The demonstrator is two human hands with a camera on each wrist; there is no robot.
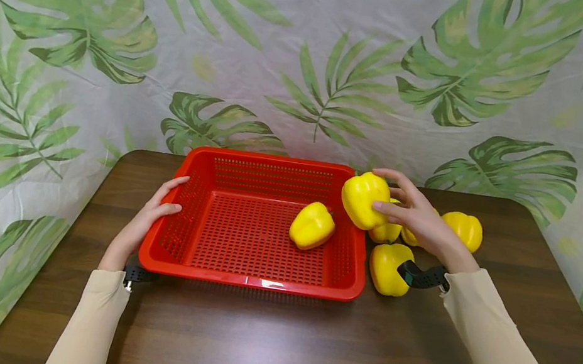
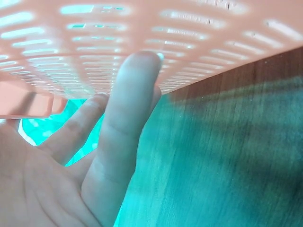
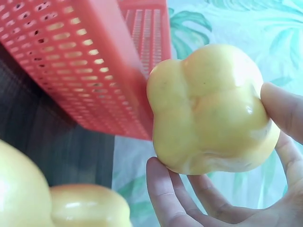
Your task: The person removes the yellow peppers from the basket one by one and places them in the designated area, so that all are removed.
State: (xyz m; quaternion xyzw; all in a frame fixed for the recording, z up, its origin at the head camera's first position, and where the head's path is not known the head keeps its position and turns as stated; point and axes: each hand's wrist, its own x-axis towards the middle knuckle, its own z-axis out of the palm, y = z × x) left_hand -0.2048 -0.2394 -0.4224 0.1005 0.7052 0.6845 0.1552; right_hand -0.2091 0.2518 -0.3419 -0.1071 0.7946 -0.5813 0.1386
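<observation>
A red plastic basket [image 1: 253, 281] with slotted walls sits on the table. My left hand [image 1: 151, 214] holds its left side: fingertips reach over the rim, and in the left wrist view other fingers [image 2: 128, 109] touch the slotted outer wall. My right hand [image 1: 407, 210] grips a yellow bell pepper [image 1: 364, 199] above the basket's right rim, thumb on one side and fingers on the other. Inside the basket, toward the right, lies one yellow bell pepper [image 1: 312, 226]. Beneath and beside my right hand are several more peppers, including one near the front [image 1: 388, 268].
A wooden table [image 1: 243, 340] bears everything, with another yellow pepper [image 1: 464, 230] at the right, partly behind my hand. Leaf-patterned cloth [image 1: 348, 38] hangs behind the table's back edge. In the right wrist view, two loose peppers appear at lower left.
</observation>
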